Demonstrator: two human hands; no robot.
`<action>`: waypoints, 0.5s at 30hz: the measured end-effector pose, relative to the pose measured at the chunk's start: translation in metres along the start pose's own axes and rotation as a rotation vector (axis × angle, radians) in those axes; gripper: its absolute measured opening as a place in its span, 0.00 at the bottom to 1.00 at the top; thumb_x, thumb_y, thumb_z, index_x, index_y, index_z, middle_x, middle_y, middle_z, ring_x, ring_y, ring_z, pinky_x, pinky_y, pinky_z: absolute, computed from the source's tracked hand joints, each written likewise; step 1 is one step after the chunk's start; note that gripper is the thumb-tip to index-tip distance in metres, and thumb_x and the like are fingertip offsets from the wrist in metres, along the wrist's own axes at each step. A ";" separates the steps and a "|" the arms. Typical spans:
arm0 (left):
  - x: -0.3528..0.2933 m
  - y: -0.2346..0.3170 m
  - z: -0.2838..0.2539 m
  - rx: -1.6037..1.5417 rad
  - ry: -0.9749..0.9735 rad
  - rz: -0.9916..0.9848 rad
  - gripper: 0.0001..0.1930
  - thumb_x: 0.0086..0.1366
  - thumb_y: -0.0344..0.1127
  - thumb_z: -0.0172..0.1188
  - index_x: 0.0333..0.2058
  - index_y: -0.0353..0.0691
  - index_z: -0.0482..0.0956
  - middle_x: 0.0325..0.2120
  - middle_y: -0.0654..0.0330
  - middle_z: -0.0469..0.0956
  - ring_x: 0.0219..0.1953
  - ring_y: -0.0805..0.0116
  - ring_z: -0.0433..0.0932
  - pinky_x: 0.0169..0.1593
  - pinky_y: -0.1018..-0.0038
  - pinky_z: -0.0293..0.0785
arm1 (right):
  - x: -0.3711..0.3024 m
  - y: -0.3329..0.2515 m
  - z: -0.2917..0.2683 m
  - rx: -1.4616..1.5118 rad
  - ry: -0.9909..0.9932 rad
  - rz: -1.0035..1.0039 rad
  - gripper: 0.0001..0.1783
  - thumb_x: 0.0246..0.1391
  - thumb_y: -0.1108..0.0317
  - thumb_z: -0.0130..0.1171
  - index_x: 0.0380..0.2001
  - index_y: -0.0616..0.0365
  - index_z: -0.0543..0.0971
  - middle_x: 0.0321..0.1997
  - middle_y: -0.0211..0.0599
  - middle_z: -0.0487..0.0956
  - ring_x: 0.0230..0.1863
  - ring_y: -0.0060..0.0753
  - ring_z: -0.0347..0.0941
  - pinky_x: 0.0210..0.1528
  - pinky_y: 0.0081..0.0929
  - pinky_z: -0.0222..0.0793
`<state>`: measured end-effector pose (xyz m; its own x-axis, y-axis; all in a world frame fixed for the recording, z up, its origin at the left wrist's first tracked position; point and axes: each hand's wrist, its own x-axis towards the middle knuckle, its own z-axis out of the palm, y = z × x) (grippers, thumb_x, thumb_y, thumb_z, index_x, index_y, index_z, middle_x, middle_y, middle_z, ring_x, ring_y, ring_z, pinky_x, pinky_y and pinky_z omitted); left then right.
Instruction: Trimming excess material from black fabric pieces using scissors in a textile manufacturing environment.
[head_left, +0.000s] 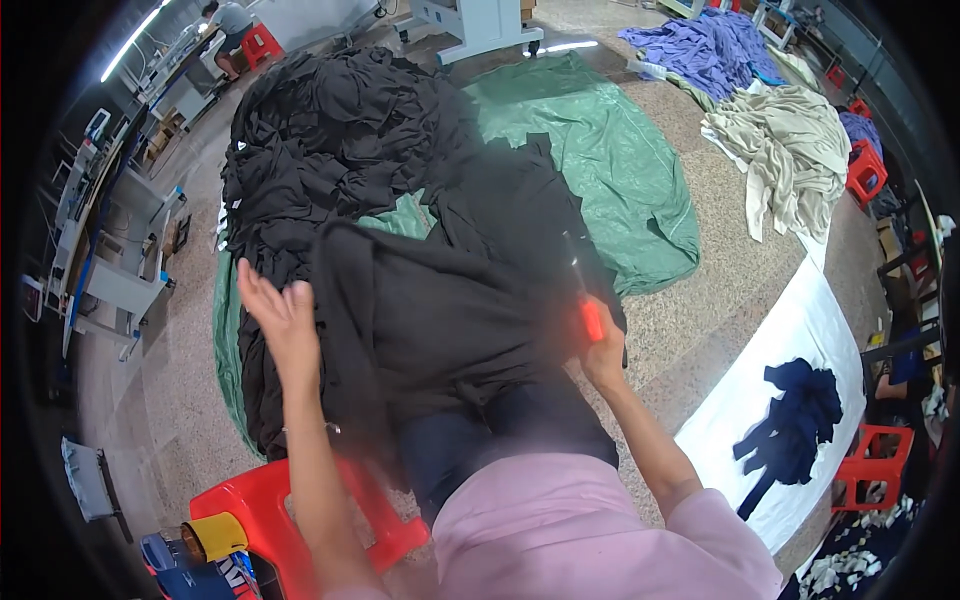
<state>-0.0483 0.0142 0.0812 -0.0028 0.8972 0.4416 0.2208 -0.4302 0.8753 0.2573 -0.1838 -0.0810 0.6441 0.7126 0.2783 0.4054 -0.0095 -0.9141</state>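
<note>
A black cloth garment (430, 310) is spread over my lap, blurred along its edges. My left hand (285, 325) is open at the garment's left side, fingers apart and holding nothing. My right hand (602, 345) is closed around an orange-handled tool (592, 322) with a thin metal tip pointing away from me; its exact kind is blurred. That hand is at the garment's right side. Beyond lies a large heap of black garments (350, 130), with more black cloth (510, 200) stretching from it toward my lap.
Green sheeting (600, 140) lies under and beside the heap. A red plastic stool (240, 490) stands at my left, near a yellow roll (218, 536). To the right are purple (705, 50) and cream cloth piles (785, 145), and navy pieces (800, 410) on white sheeting (720, 430).
</note>
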 end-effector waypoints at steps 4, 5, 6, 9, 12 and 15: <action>-0.066 -0.031 0.003 0.535 -0.382 0.197 0.39 0.55 0.48 0.70 0.62 0.40 0.67 0.71 0.40 0.47 0.74 0.41 0.41 0.71 0.47 0.45 | 0.010 0.008 -0.016 -0.114 0.129 0.070 0.22 0.58 0.70 0.63 0.55 0.58 0.74 0.40 0.41 0.83 0.40 0.33 0.80 0.45 0.29 0.74; -0.087 -0.018 0.005 0.733 -0.497 0.225 0.37 0.52 0.47 0.72 0.60 0.42 0.71 0.71 0.43 0.49 0.73 0.41 0.45 0.71 0.53 0.50 | 0.009 0.006 -0.022 -0.118 0.130 0.079 0.22 0.58 0.70 0.63 0.55 0.58 0.74 0.40 0.41 0.83 0.40 0.33 0.80 0.45 0.29 0.74; -0.106 -0.021 0.003 0.843 -0.539 0.200 0.35 0.52 0.49 0.73 0.58 0.45 0.74 0.71 0.45 0.51 0.72 0.41 0.49 0.69 0.54 0.53 | 0.007 0.001 -0.026 0.004 0.022 0.148 0.25 0.55 0.69 0.66 0.56 0.58 0.73 0.40 0.40 0.83 0.39 0.32 0.80 0.44 0.28 0.74; -0.133 -0.066 0.000 0.623 -0.331 0.188 0.19 0.59 0.35 0.65 0.50 0.42 0.81 0.63 0.46 0.66 0.66 0.43 0.64 0.63 0.55 0.63 | -0.004 0.005 -0.036 0.124 -0.264 0.173 0.45 0.39 0.65 0.79 0.62 0.55 0.69 0.48 0.39 0.82 0.48 0.31 0.78 0.53 0.27 0.72; -0.128 -0.062 0.010 0.635 -0.198 0.295 0.08 0.63 0.26 0.59 0.40 0.36 0.83 0.55 0.48 0.76 0.60 0.45 0.71 0.61 0.57 0.66 | -0.012 0.002 -0.034 0.131 -0.425 0.189 0.52 0.35 0.66 0.81 0.66 0.49 0.66 0.57 0.45 0.78 0.58 0.39 0.75 0.60 0.31 0.68; -0.124 -0.073 0.009 0.470 -0.148 0.275 0.01 0.65 0.25 0.55 0.32 0.35 0.75 0.44 0.52 0.81 0.53 0.47 0.77 0.61 0.55 0.65 | -0.005 0.009 -0.023 -0.056 -0.311 0.012 0.41 0.47 0.73 0.70 0.65 0.48 0.66 0.57 0.47 0.78 0.57 0.49 0.76 0.57 0.33 0.71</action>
<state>-0.0555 -0.0645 -0.0390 0.2458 0.7775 0.5789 0.6051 -0.5896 0.5350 0.2724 -0.2034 -0.0840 0.4233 0.8924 0.1562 0.4395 -0.0515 -0.8968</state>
